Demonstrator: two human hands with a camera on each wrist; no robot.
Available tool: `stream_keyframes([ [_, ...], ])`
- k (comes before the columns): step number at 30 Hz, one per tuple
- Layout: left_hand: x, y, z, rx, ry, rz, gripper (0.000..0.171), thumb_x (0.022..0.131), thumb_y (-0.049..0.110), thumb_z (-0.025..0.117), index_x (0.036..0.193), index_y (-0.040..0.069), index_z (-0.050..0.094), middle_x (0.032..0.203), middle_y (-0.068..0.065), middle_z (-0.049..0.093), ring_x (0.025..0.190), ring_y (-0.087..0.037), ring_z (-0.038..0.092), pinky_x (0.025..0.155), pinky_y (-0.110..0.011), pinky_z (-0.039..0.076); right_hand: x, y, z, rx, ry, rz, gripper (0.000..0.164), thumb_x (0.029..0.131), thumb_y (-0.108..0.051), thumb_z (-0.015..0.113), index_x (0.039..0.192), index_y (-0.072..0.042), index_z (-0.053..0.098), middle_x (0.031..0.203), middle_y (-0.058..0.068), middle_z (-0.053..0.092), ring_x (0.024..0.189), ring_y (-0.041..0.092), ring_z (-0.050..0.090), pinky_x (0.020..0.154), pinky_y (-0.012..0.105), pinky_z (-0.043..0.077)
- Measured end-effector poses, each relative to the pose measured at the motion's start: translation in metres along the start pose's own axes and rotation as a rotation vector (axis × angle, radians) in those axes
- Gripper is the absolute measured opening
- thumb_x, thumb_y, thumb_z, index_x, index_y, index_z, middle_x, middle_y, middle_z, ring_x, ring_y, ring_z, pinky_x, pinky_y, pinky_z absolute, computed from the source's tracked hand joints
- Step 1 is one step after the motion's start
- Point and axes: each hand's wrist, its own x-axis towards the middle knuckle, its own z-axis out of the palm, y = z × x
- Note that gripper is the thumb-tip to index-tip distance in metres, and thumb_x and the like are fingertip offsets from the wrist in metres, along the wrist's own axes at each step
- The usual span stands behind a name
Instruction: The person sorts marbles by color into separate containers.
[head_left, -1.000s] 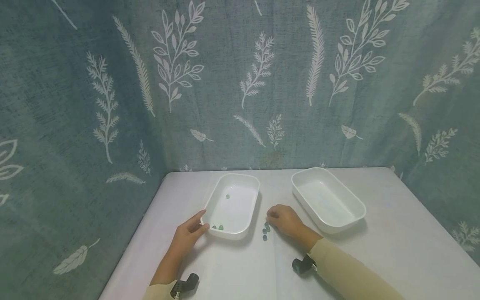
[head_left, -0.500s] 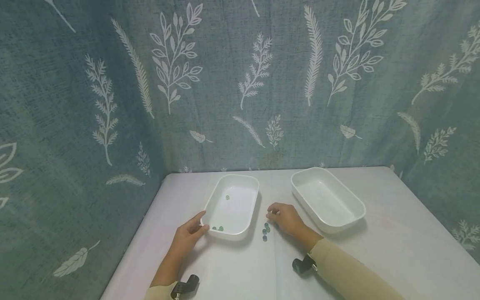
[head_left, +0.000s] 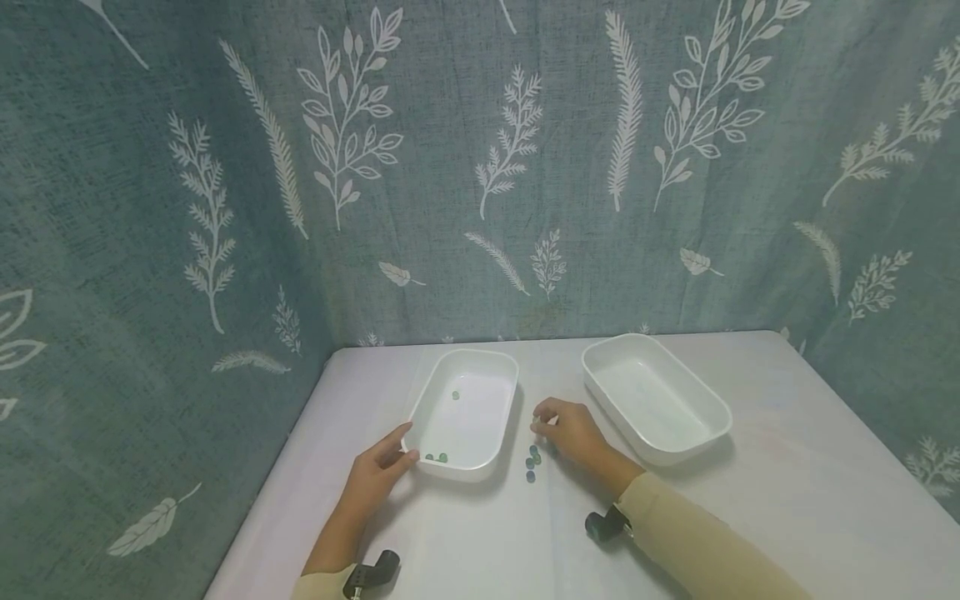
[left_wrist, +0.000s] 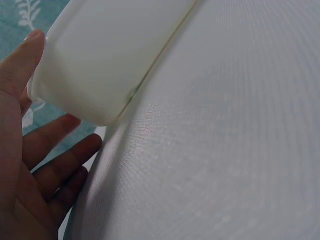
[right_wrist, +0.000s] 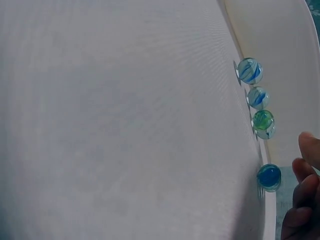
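In the head view my left hand holds the near-left corner of a white plastic tray, thumb and forefinger at its rim. The other fingers hang below that tray's wall in the left wrist view. A few green marbles lie inside it. My right hand hovers between the two trays, fingers bent and thumb apart, with nothing visible between them. Close to its fingertips in the right wrist view sits a blue marble. Blue-streaked marbles and a green marble rest in a row on the cloth.
A second white tray stands to the right of my right hand, with no marbles visible in it. White cloth covers the table. A patterned teal curtain hangs behind and to the left.
My right hand has shifted slightly away from me, and its thumb and fingers have spread a little. The left hand, trays and visible marbles stay in place.
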Motion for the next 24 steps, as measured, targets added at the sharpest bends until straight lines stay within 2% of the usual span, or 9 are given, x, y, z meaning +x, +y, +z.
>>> stream_keyframes([
  [12,0.001,-0.006,0.002,-0.005,-0.005,-0.033,0.056,0.089,0.041,0.07,0.141,0.031,0.052,0.145,-0.004,0.048,0.125,-0.033,0.052,0.098,-0.055,0.043,0.007,-0.013,-0.003,0.021,-0.031,0.002,0.02,0.088,-0.027,0.073,0.105,-0.018,0.069,0.095,-0.008,0.067,0.074,0.011,0.055,0.064,0.029,0.049],
  [24,0.001,-0.003,0.0,0.004,-0.014,-0.016,0.055,0.089,0.043,0.068,0.141,0.029,0.052,0.145,-0.005,0.049,0.126,-0.033,0.051,0.099,-0.054,0.043,0.015,-0.026,-0.002,0.028,-0.039,0.022,0.018,0.09,-0.025,0.071,0.107,-0.019,0.068,0.099,-0.008,0.068,0.08,0.011,0.056,0.068,0.028,0.05],
])
